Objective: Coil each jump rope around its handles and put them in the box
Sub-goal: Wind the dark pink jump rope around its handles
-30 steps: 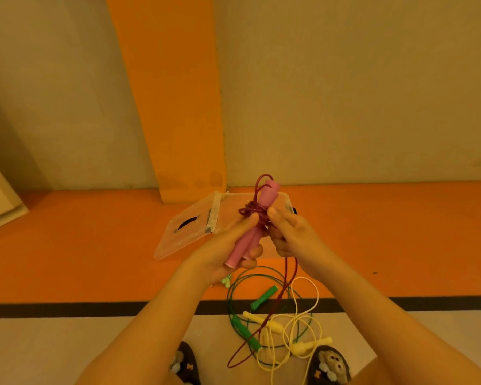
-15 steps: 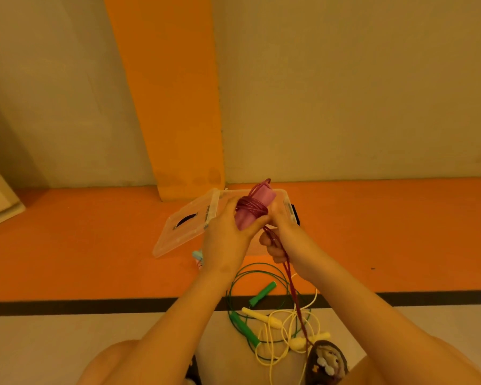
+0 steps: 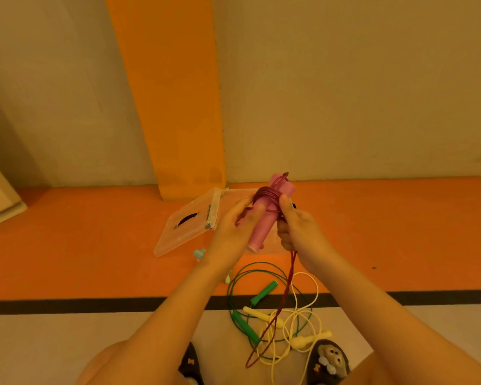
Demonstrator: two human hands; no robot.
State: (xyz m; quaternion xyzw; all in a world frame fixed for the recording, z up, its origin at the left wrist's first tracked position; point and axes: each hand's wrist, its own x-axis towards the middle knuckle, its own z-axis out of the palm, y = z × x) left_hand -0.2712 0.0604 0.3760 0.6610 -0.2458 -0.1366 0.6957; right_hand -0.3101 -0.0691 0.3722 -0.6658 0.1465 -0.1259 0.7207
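Pink handles (image 3: pixel 264 218): matt, smooth, foam-like. Dark red cord (image 3: pixel 285 294): thin, twisted, faint sheen. Box (image 3: pixel 228 195) and lid (image 3: pixel 186 234): clear glossy plastic. Green handles (image 3: pixel 264 293), yellow handles (image 3: pixel 311 339): smooth plastic. Floor (image 3: pixel 95 245): smooth, matt. Slippers (image 3: pixel 331 357): plush cloth.
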